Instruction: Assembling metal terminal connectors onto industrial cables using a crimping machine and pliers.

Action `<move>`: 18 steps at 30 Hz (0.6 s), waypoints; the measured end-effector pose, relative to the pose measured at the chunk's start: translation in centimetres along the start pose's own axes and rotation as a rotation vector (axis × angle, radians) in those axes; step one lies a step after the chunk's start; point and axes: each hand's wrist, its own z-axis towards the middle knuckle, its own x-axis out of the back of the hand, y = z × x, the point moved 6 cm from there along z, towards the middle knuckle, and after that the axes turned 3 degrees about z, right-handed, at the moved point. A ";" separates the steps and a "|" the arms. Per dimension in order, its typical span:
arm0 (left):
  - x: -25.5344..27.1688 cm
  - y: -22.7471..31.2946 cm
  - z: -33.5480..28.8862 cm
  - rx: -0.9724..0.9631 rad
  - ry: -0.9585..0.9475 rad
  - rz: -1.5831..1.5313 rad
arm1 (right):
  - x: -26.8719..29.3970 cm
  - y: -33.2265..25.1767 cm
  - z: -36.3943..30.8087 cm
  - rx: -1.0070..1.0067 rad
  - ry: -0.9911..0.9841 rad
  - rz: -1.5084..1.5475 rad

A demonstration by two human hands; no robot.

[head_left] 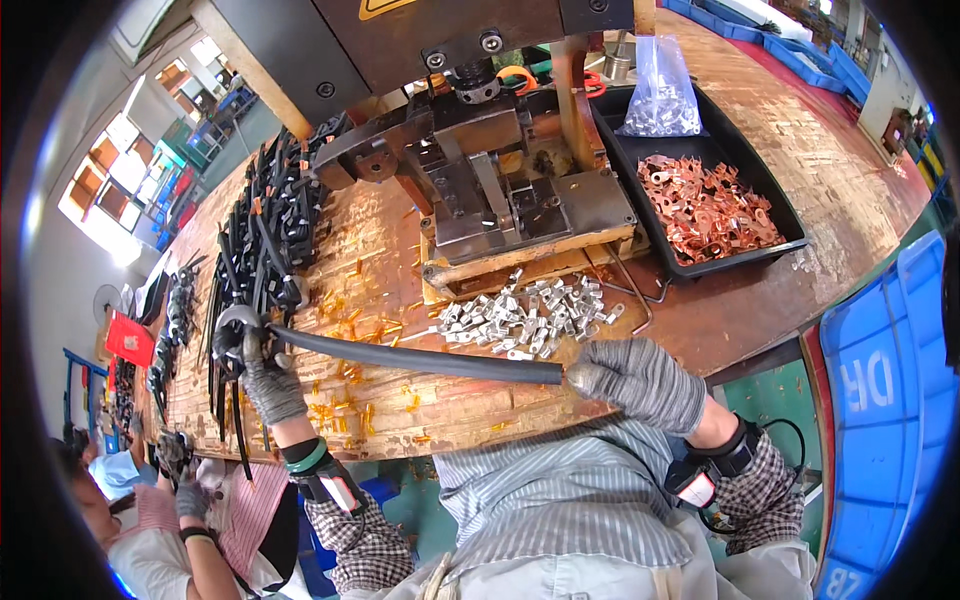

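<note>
Plainly, the press (475, 137) stood on the far side of the black cable (420, 358), whose long axis ran left to right. The left hand (270, 385) was clamped on its left end; the right hand (642, 384), fingers curled, was nearest its right end, grip unclear. Silver lugs (530, 315) lay between.

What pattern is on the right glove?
The right glove is grey with darker, streaky stripes; the head view shows it best.

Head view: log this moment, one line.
left hand: holds black cable; right hand: at cable's end; silver terminals: piled by press
</note>
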 end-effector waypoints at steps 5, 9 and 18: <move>1.5 -2.8 0.3 0.187 -0.065 -0.080 | -0.7 0.3 -1.5 0.096 0.021 -0.068; 1.0 -3.5 0.0 0.196 -0.089 -0.085 | -1.1 2.8 -1.3 -0.077 -0.173 0.185; -0.3 -0.6 0.3 0.040 -0.112 -0.136 | 0.3 3.3 -2.7 -0.244 -0.067 0.761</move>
